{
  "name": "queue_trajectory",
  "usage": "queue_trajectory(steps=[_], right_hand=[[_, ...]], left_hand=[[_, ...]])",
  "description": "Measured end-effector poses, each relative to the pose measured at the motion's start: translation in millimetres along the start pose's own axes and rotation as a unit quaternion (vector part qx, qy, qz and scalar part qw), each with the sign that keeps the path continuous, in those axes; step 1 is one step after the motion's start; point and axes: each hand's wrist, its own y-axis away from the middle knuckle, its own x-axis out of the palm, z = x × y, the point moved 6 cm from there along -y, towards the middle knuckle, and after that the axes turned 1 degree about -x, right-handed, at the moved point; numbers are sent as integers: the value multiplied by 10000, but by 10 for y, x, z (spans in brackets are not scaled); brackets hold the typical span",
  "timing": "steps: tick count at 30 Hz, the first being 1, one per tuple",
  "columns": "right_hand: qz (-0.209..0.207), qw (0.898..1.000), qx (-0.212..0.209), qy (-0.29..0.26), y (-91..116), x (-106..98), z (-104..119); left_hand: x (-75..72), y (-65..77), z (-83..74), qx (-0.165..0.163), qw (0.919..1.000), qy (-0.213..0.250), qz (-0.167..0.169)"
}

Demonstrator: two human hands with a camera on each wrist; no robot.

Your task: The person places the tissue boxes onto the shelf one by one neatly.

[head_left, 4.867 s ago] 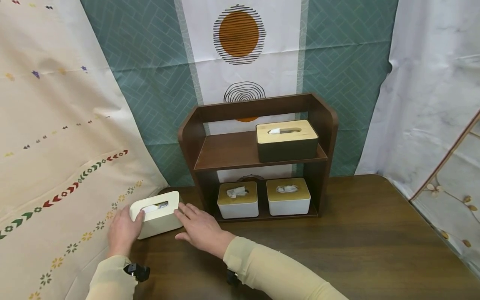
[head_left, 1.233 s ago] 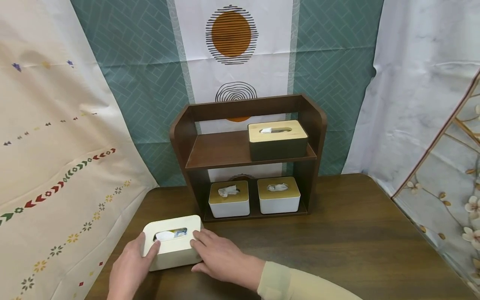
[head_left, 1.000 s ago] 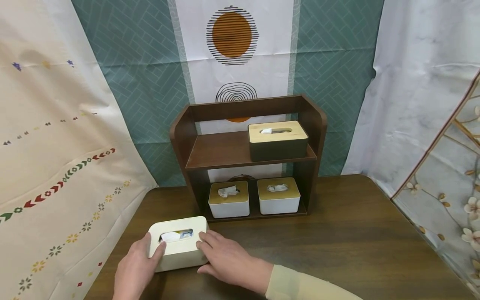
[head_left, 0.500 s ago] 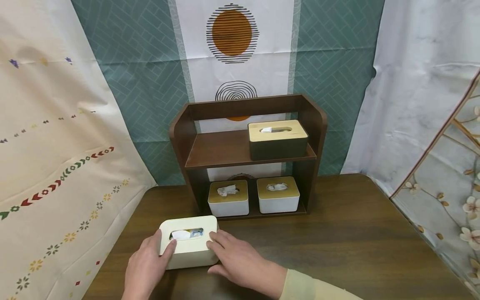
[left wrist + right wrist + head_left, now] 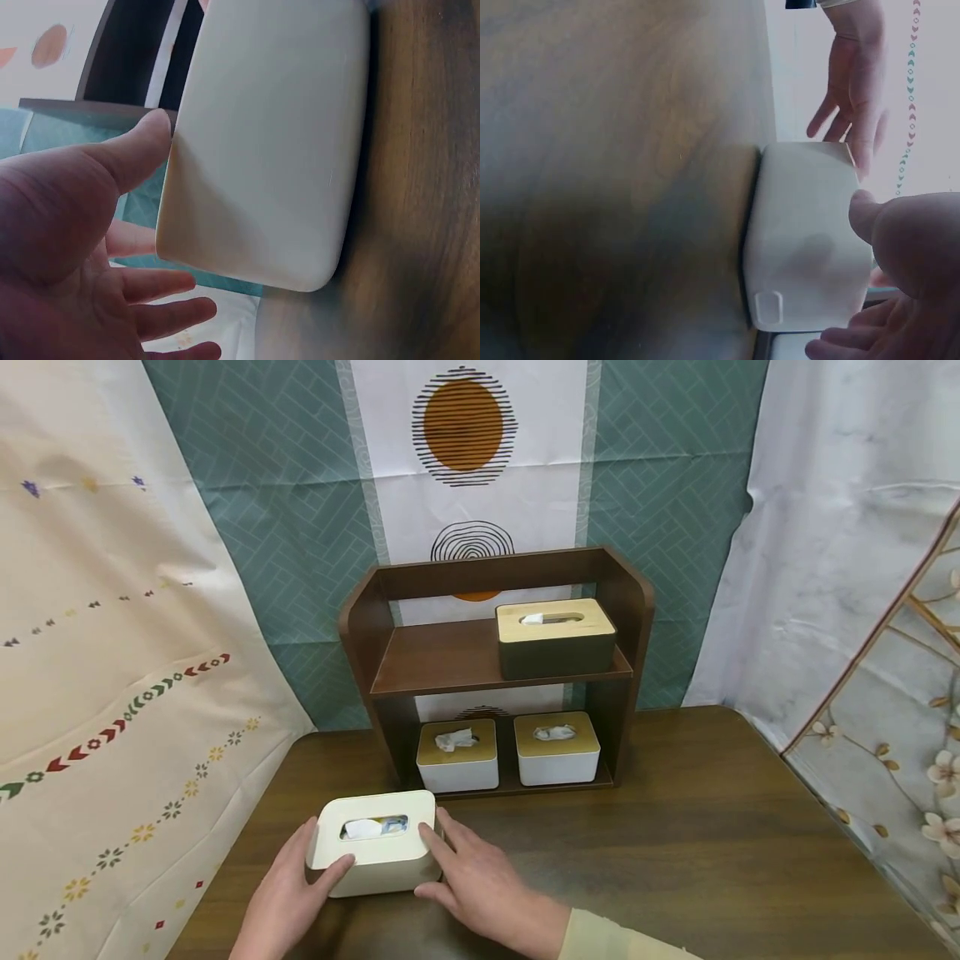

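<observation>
A cream tissue box [image 5: 386, 878] with a slotted lid stands on the wooden table in front of the shelf, white tissue [image 5: 363, 829] showing in its slot. My left hand [image 5: 288, 889] is at its left end, fingers spread and thumb over the near edge of the lid. In the left wrist view the fingers [image 5: 161, 315] stretch loosely past the box's end. My right hand [image 5: 487, 885] lies along the right end, with straight, parted fingers and its index fingertip at the lid's edge. Whether either hand presses on the box is unclear.
Behind stands a brown two-tier shelf [image 5: 442, 656]. A black tissue box with a pale wooden lid [image 5: 557, 656] sits on its upper tier, at the right. Two white tissue boxes with wooden lids [image 5: 457, 776] fill much of the lower tier. Patterned cloths [image 5: 667, 527] hang around the table [image 5: 690, 860].
The cream box has come from the table's left edge toward me and to the right, between both hands. In the last half second it barely moves, while the fingers of both hands spread and loosen.
</observation>
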Motion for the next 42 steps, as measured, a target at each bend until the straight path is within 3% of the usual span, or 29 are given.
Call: queue_trajectory(steps=[11,20,27,42], right_hand=[[6,9985,444,-313,-9,92,-14],[-396,9976,446,-356,-35,136,-7],[-445,9960,539,-549,-38,127,-1],[-840,9919,667,-675,42,-145,-35]], left_hand=[[-31,15,-161,-367,9965,-174,725],[-36,23,-196,-307,9978,-195,547],[-46,31,-235,-290,9985,-230,413],[-195,132,-524,-307,9991,-260,147]])
